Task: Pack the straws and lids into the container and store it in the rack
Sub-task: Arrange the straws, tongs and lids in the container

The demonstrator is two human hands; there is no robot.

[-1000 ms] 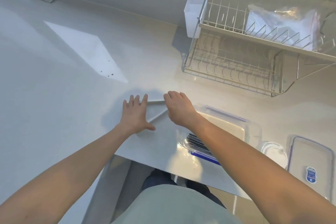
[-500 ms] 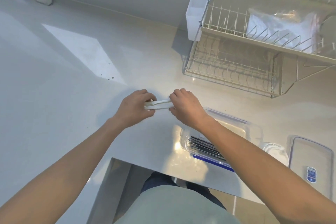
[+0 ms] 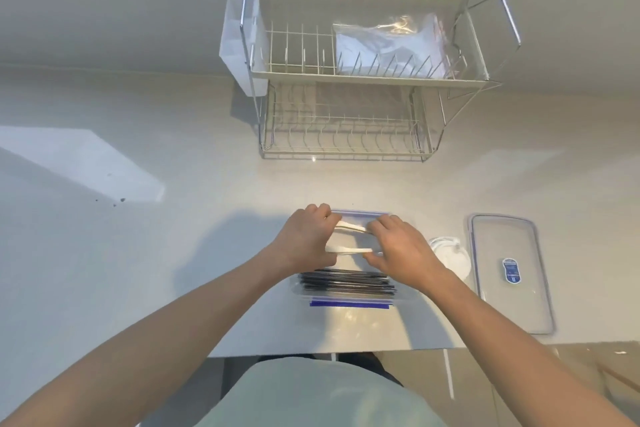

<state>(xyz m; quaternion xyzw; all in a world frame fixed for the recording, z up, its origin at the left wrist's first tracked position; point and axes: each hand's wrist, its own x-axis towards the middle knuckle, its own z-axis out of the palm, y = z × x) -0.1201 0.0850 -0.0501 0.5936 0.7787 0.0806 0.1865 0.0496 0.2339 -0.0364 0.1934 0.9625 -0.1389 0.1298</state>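
Straws (image 3: 349,250), pale and paper-wrapped, are stretching crosswise between the two hands above the open container (image 3: 356,215), one near the knuckles and one lower by the thumbs. Left hand (image 3: 304,239) is curling its fingers round their left ends, and right hand (image 3: 398,250) is pinching their right ends, so both hands are gripping the same straws over the clear box. That container is sitting on the white counter (image 3: 207,253), showing a bluish rim at its far edge and a blue strip at its near edge. Dark straws (image 3: 346,282) are lying inside it in a flat bundle toward the near side, packed parallel. Just right of the container, white round lids (image 3: 450,253) are resting in a small stack on the counter. Beyond them, the container lid (image 3: 509,270) is lying flat, clear with a blue label. Farther back, the wire rack (image 3: 346,121) is standing against the wall, its upper tier holding a plastic bag (image 3: 391,45).
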